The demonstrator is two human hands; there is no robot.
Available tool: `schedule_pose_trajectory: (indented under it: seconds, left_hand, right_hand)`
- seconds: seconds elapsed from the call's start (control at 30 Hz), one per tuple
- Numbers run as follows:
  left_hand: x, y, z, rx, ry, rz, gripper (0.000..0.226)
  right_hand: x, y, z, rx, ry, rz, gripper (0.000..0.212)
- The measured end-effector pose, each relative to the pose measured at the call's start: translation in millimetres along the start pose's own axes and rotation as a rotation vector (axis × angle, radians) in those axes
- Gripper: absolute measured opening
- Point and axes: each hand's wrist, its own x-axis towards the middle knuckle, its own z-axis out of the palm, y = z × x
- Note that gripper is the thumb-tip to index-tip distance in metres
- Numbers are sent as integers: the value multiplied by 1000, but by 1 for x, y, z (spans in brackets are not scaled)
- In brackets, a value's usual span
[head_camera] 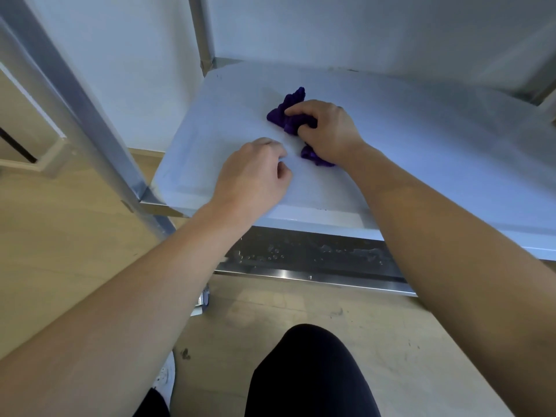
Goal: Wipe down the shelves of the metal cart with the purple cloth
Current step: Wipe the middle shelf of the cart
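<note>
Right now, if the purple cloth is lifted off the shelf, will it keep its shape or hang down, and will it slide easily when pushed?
Probably floppy: the purple cloth is bunched in folds under the right hand, so it would likely droop. It looks light, since one hand gathers it. It should slide easily on the smooth shelf.

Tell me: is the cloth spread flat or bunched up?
Bunched up. The right hand grips the cloth in a crumpled wad on the shelf; wrinkled ends stick out on both sides of the hand.

The shelf (pale metal) carries a crumpled purple cloth.
</note>
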Motion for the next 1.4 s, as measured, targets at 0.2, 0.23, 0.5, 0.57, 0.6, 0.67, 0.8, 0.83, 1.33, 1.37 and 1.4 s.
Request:
schedule_pose_trajectory:
  seconds: [0.2, 0.23, 0.5, 0.57, 0.6, 0.67, 0.8, 0.83, 1.33, 1.37, 1.4]
  left_hand:
    - [-17, -6, -14, 49, 1, 21, 31]
    - [-18, -6, -15, 55, -11, 25, 31]
    - [-20, -3, -19, 137, -66, 60, 33]
    - [-25, -4, -23, 160, -64, 62, 32]
    - [-27, -6, -26, 177, -62, 60, 32]
    - [-33, -10, -30, 240, -54, 56, 31]
    - [-44, -19, -38, 374, -10, 56, 31]
    - [-46, -20, -39, 390, -3, 55, 32]
    - [-71, -51, -50, 180, 125, 167, 26]
    - [-71, -53, -50, 161, 133, 180, 25]
    - [-71, -53, -50, 143, 136, 194, 24]
  right_hand:
    - [-4, 3, -12, -46, -116, -88, 57]
    - [-5, 4, -16, -59, -130, -85, 59]
    - [-22, -12, -16, -380, -75, 58, 39]
    - [-22, -22, -14, -433, -51, 86, 38]
    - [-23, -27, -14, -415, -42, 101, 39]
    - [-27, -35, -13, -356, -32, 92, 39]
    - [-41, -47, -2, -205, -20, -43, 39]
    - [-46, -49, 0, -154, -3, -72, 40]
    - [-123, -96, 20, 59, 16, -186, 42]
    - [-126, -98, 21, 46, 12, -173, 43]
    - [-128, -99, 21, 30, 15, -168, 43]
